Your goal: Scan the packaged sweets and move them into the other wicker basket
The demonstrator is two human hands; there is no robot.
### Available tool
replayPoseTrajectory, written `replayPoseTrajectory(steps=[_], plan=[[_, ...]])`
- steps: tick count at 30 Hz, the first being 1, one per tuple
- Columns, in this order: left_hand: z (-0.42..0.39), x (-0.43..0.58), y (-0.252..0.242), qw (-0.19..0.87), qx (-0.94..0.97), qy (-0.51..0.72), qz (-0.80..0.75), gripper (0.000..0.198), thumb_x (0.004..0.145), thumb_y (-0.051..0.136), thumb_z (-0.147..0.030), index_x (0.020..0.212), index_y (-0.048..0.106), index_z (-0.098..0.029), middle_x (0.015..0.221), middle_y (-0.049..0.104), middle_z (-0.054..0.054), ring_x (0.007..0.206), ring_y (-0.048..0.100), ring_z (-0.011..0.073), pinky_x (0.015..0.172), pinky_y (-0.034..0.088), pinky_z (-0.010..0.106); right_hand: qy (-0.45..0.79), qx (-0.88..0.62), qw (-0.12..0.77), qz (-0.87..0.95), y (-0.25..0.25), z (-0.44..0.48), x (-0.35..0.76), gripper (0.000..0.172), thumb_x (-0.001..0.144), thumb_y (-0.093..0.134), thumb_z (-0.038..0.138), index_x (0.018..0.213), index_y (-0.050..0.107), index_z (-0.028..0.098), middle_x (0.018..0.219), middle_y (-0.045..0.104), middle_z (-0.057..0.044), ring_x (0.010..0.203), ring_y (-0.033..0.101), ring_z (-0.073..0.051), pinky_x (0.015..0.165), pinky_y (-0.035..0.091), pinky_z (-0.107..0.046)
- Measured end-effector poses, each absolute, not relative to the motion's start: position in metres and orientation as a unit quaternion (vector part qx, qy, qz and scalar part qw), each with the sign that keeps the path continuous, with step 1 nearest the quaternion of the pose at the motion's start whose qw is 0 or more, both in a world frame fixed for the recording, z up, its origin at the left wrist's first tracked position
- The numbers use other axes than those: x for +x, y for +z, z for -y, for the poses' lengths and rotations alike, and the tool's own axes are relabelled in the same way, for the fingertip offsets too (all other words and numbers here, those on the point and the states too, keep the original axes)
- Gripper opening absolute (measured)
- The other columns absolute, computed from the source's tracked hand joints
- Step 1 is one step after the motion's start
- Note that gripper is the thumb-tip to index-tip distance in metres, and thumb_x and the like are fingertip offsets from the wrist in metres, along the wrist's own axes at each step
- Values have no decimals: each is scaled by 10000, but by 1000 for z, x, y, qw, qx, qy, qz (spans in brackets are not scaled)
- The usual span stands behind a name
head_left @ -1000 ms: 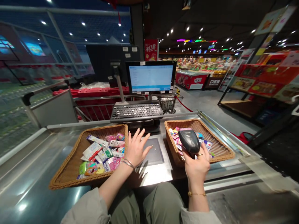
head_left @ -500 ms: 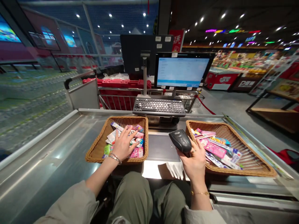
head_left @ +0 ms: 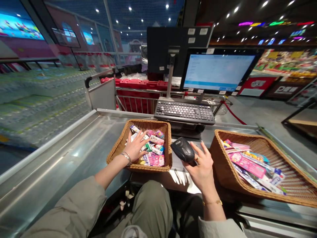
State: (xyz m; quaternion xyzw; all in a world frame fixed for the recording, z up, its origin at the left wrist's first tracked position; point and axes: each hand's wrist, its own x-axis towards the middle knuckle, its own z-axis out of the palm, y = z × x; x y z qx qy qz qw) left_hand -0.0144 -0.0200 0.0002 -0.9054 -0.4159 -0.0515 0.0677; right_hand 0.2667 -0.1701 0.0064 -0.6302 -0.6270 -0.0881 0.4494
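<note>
My left hand (head_left: 135, 147) lies over the left wicker basket (head_left: 116, 150), fingers spread on top of the small packaged goods inside. Among these are a white Dove box (head_left: 157, 139), a pink packet (head_left: 156, 160) and a green-marked item (head_left: 148, 146) by the fingertips. A black handheld barcode scanner (head_left: 183, 150) is in my right hand (head_left: 201, 165), its head tilted toward the left basket. Thumb and palm go round its grip, while some fingers stick out. Beside that hand stands the right wicker basket (head_left: 223, 165), holding several long packets, one of them pink (head_left: 247, 164).
A keyboard (head_left: 184, 110) and a lit monitor (head_left: 218, 72) stand behind the baskets, beside a second screen seen from its back (head_left: 173, 49). The metal counter (head_left: 81, 155) has a raised edge. A shopping cart (head_left: 138, 99) is beyond it.
The view has turned left, so most things sit farther right. The scanner has moved left, closer to the left basket. My left hand stays spread over the goods, and a green-marked item now shows by its fingers.
</note>
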Motion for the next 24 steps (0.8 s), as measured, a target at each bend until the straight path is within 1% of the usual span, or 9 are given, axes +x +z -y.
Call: replayPoseTrajectory(steps=[5, 9, 13, 17, 20, 24], plan=[[4, -29, -6, 70, -913, -4, 402, 707, 795, 736, -443, 1433, 454, -325, 1602, 271, 139, 1480, 199, 389, 1101, 50, 762, -89, -616, 453, 638, 1, 162, 260, 112, 759, 690, 295, 844, 708, 225, 1262, 667, -74, 1370, 416, -365, 1057, 386, -616], [-12, -38, -12, 82, -914, 34, 395, 720, 773, 762, -426, 1423, 464, -343, 1598, 283, 140, 1482, 190, 388, 1098, 45, 763, -81, -619, 451, 639, -6, 158, 259, 130, 766, 688, 310, 861, 703, 221, 1282, 656, -77, 1373, 412, -368, 1051, 390, -625], [-27, -46, -23, 99, -920, 58, 375, 696, 764, 772, -404, 1399, 491, -358, 1593, 309, 112, 1487, 184, 369, 1112, -8, 741, -79, -615, 459, 636, -13, 155, 259, 121, 763, 689, 316, 834, 698, 218, 1274, 660, -85, 1372, 415, -369, 1045, 398, -627], [-36, -52, -32, 108, -923, 70, 364, 706, 760, 772, -396, 1403, 483, -365, 1602, 290, 96, 1489, 182, 362, 1109, -62, 732, -75, -614, 463, 635, -17, 151, 259, 118, 775, 677, 312, 840, 698, 217, 1272, 660, -93, 1376, 413, -365, 1046, 396, -631], [-38, -56, -34, 108, -919, 76, 371, 730, 769, 760, -415, 1429, 453, -354, 1606, 277, 101, 1492, 177, 356, 1112, -79, 722, -73, -612, 465, 636, -19, 150, 260, 131, 779, 676, 322, 852, 700, 217, 1270, 661, -91, 1384, 404, -361, 1053, 394, -626], [-41, -57, -34, 99, -905, 90, 403, 757, 787, 726, -452, 1461, 420, -294, 1601, 276, 131, 1494, 167, 356, 1141, -52, 684, -64, -618, 462, 633, -20, 149, 260, 145, 798, 664, 347, 855, 700, 219, 1282, 655, -84, 1395, 391, -350, 1065, 388, -615]])
